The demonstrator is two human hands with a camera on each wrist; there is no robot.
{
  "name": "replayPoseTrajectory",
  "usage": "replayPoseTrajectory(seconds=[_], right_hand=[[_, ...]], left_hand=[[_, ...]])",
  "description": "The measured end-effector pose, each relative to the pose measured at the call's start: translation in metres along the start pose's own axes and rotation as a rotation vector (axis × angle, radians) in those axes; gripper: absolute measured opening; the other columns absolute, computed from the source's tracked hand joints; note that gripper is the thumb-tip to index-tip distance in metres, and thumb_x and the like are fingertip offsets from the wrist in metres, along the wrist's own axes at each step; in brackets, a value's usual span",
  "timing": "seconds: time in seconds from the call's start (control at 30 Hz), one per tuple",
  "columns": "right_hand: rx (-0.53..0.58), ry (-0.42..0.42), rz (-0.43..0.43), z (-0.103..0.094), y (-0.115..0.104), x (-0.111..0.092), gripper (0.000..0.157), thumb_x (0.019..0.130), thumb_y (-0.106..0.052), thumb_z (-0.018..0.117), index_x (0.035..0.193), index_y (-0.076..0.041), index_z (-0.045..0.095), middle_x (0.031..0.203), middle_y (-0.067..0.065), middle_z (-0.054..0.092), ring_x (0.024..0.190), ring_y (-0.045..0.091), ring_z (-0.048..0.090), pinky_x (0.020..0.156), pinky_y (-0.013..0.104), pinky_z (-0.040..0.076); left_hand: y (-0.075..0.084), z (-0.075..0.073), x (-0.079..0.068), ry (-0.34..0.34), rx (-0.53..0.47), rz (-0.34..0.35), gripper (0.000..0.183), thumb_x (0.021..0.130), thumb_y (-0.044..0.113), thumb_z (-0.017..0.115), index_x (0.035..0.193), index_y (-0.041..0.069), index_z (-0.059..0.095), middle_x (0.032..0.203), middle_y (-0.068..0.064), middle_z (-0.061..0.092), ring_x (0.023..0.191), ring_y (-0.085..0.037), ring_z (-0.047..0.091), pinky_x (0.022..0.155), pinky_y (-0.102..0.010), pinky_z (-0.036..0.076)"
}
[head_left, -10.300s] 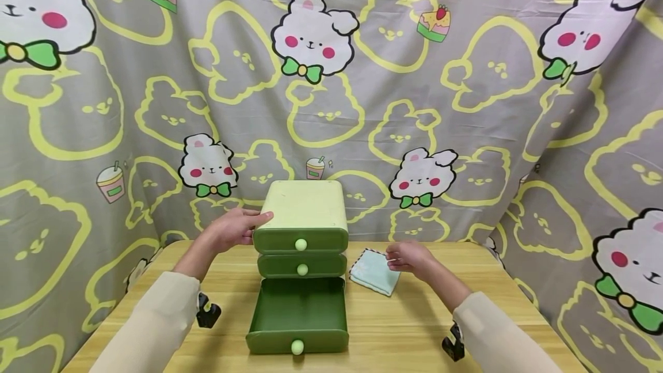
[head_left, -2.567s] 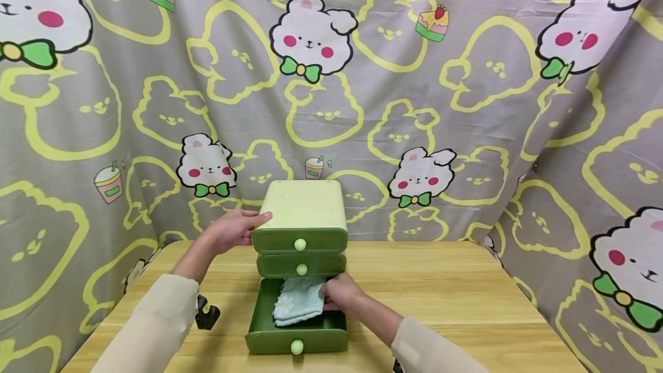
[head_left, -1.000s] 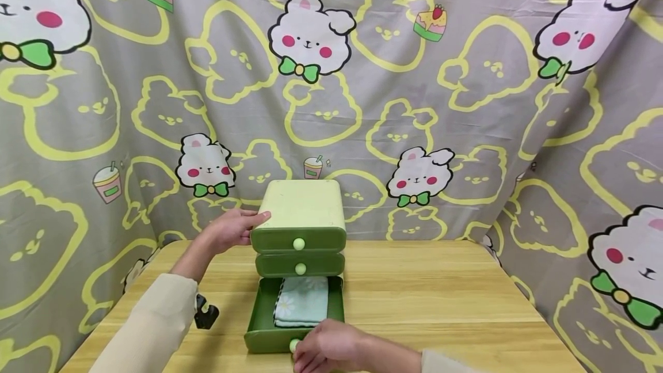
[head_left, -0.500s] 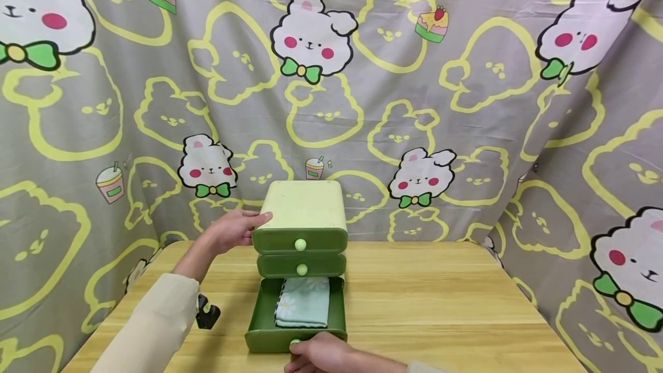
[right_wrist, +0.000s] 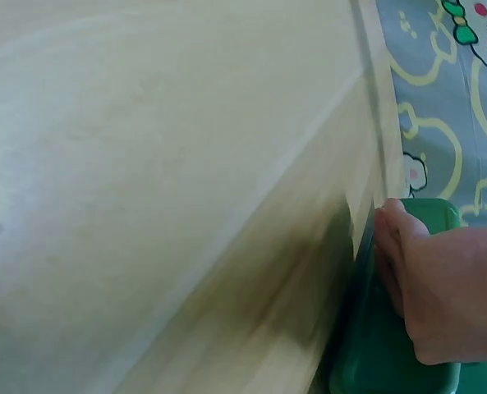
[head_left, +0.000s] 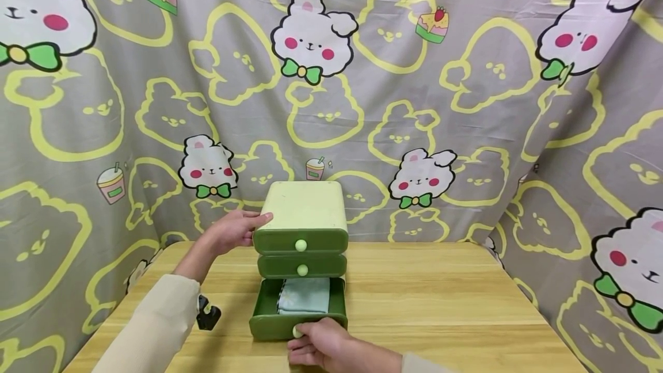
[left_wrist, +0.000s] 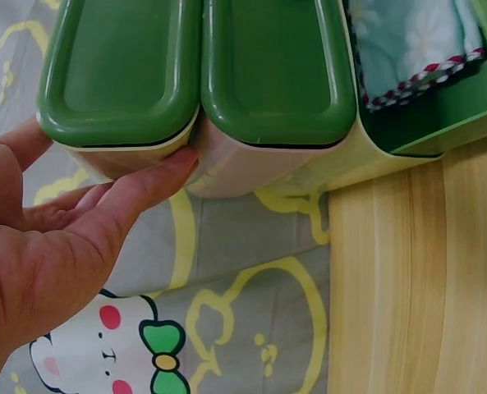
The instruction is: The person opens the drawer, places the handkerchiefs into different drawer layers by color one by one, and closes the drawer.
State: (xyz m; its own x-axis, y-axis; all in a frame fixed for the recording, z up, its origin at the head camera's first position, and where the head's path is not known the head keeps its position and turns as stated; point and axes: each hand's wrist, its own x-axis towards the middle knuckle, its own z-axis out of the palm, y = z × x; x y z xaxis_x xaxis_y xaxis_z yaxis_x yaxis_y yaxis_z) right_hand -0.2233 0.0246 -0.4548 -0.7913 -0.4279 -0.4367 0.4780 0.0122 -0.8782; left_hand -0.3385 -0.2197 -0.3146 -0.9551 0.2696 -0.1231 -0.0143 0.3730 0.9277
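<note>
A small drawer cabinet with a pale yellow-green top and green drawer fronts stands on the table. Its bottom drawer is partly pulled out, while the upper two sit closed. Inside lies a folded light-blue cloth with a checkered edge, its back end hidden under the middle drawer. My left hand rests against the cabinet's upper left corner, thumb on top and fairly straight fingers along the side. With thumb and bent fingers, my right hand pinches the bottom drawer's round knob; the grip is partly hidden.
The wooden table extends on both sides of the cabinet. Behind and beside it hangs a grey patterned curtain. A black clip-like mount sits at the left sleeve.
Earlier, my right hand laid the cloth from the table into the drawer and moved to the knob. Since half a second ago the drawer has slid partway inward. My left hand stayed put.
</note>
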Motion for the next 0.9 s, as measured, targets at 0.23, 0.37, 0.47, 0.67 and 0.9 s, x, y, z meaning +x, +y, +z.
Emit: replayPoseTrajectory(seconds=[0.23, 0.37, 0.47, 0.67, 0.9], right_hand=[[0.050, 0.110, -0.079, -0.005, -0.005, 0.018, 0.037, 0.104, -0.007, 0.053, 0.128, 0.021, 0.050, 0.109, 0.030, 0.070, 0.104, 0.041, 0.071, 0.091, 0.041, 0.061], [0.075, 0.135, -0.099, -0.009, -0.007, 0.027, 0.034, 0.103, -0.007, 0.055, 0.125, 0.019, 0.054, 0.107, 0.030, 0.071, 0.102, 0.040, 0.072, 0.091, 0.041, 0.061], [0.095, 0.136, -0.125, -0.012, -0.007, 0.033, 0.031, 0.103, -0.007, 0.056, 0.122, 0.017, 0.056, 0.106, 0.030, 0.071, 0.101, 0.041, 0.072, 0.091, 0.042, 0.061], [0.135, 0.140, -0.181, -0.014, -0.009, 0.047, 0.027, 0.103, -0.005, 0.055, 0.117, 0.017, 0.056, 0.107, 0.034, 0.069, 0.104, 0.045, 0.070, 0.092, 0.045, 0.060], [0.168, 0.143, -0.190, -0.017, -0.013, 0.060, 0.029, 0.103, -0.004, 0.054, 0.119, 0.020, 0.055, 0.108, 0.033, 0.069, 0.107, 0.045, 0.069, 0.094, 0.044, 0.059]], left_hand=[[0.001, 0.001, 0.001, -0.010, -0.007, -0.001, 0.077, 0.104, 0.045, 0.055, 0.154, -0.009, 0.033, 0.102, -0.003, 0.070, 0.090, -0.010, 0.068, 0.090, -0.031, 0.059], [0.003, 0.001, 0.000, -0.015, 0.005, -0.001, 0.076, 0.105, 0.045, 0.054, 0.154, -0.009, 0.032, 0.107, -0.005, 0.070, 0.093, -0.010, 0.069, 0.093, -0.034, 0.059], [0.004, 0.001, 0.000, -0.015, 0.014, -0.003, 0.075, 0.105, 0.045, 0.053, 0.153, -0.009, 0.034, 0.109, -0.006, 0.070, 0.093, -0.010, 0.069, 0.094, -0.035, 0.059], [0.007, 0.001, 0.001, -0.015, 0.023, -0.009, 0.073, 0.106, 0.043, 0.052, 0.153, -0.009, 0.034, 0.105, -0.005, 0.069, 0.090, -0.009, 0.067, 0.093, -0.034, 0.059], [0.011, 0.002, 0.000, 0.018, 0.006, -0.025, 0.068, 0.106, 0.039, 0.054, 0.149, -0.011, 0.039, 0.100, -0.004, 0.070, 0.086, -0.010, 0.068, 0.088, -0.033, 0.060]])
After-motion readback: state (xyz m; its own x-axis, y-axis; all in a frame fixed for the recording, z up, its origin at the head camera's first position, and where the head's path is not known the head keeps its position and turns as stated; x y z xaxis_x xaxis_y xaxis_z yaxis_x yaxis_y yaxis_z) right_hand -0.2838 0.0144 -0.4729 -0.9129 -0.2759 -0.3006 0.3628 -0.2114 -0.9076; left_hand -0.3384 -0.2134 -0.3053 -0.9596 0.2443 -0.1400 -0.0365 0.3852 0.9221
